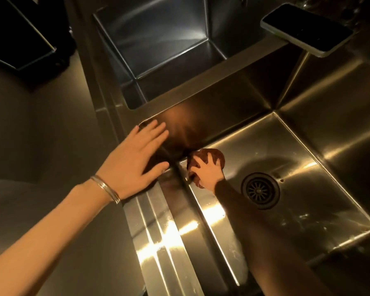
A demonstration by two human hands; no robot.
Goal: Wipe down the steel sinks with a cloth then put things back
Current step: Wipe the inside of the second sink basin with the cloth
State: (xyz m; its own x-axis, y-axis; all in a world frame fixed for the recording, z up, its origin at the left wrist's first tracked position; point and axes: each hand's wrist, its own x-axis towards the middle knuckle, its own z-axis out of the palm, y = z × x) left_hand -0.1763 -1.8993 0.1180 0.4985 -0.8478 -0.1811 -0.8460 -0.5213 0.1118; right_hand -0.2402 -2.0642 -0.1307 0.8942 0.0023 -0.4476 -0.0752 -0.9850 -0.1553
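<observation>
Right hand (207, 170): I see it clutching the bunched brown cloth (215, 155) and pressing it into the far-left corner of the near sink (308, 178), likely to scrub the seam.
Left hand (135, 154): flat with fingers straight, holding nothing, on the steel rim (158, 210) left of that corner. I judge it a brace.
Room: the basin floor is open rightward past the drain (260, 190).
Edge: a phone (305, 28) lies on the far-right ledge beside the far sink (169, 50).

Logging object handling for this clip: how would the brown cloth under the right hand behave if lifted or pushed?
The brown cloth looks soft and floppy: it bunches into folds under the right hand. Probably light, since spread fingers nearly cover it. On the smooth steel sink it should slide easily, not roll.
</observation>
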